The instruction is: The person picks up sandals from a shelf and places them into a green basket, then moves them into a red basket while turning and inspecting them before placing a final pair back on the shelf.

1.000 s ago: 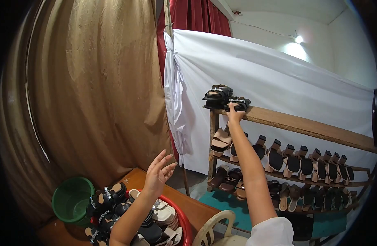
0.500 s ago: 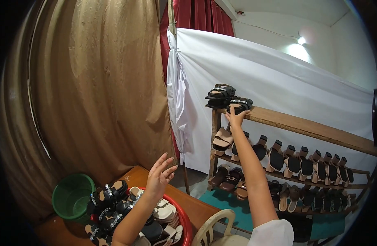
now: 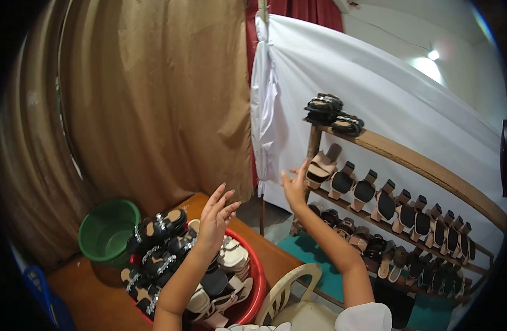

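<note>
My left hand [image 3: 215, 218] is raised over a red basin [image 3: 259, 276], its fingers spread and holding nothing. Heaped in the basin are black sandals with shiny straps [image 3: 148, 259] and stacked white sandals [image 3: 234, 255]. Left of the wooden rack, my right hand [image 3: 295, 187] hangs in the air with fingers apart and nothing in it. Closest to it is a beige heeled sandal [image 3: 320, 167] on the rack's upper slanted row. Atop the rack's top board [image 3: 408, 151], a stack of black sandals [image 3: 323, 108] stands beside another black pair [image 3: 348, 124].
Several block-heeled sandals [image 3: 385, 205] line the rack, with more footwear below. A green bucket [image 3: 109, 231] sits on the brown table [image 3: 104, 300], near a blue object [image 3: 46, 298]. A cream plastic chair [image 3: 297, 314] stands between table and rack. Brown curtain [image 3: 154, 99] and white cloth [image 3: 363, 83] hang behind.
My right hand has let go of the black sandals on the top board and come down and left. My left hand stays raised. The view has shifted left and down.
</note>
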A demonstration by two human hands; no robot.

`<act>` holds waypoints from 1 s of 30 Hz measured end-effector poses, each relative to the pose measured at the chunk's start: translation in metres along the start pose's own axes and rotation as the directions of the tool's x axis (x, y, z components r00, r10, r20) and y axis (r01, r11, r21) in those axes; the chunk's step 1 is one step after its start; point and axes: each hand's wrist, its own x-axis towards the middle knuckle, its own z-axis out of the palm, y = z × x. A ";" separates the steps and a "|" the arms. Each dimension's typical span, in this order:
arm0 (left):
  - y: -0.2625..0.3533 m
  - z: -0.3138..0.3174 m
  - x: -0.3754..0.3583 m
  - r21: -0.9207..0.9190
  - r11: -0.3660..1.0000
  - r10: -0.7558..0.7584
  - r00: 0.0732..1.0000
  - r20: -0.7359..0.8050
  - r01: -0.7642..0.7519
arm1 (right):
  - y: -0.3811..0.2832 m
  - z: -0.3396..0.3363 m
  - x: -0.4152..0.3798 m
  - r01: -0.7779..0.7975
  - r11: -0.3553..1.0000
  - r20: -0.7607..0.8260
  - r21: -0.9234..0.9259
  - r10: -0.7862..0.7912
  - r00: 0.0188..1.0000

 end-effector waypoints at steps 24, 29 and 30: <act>0.107 -0.203 -0.102 0.605 0.742 0.640 0.577 -0.508 -0.290 | -0.070 0.059 -0.195 0.280 0.960 0.825 -0.014 -0.147 0.546; 0.105 -0.264 -0.121 0.620 0.733 0.396 0.564 -0.724 0.281 | -0.071 0.057 -0.202 0.209 0.978 0.854 0.001 -0.109 0.508; 0.103 -0.272 -0.123 0.586 0.727 0.327 0.571 -0.753 0.357 | -0.070 0.056 -0.203 0.226 0.974 0.849 0.005 -0.123 0.514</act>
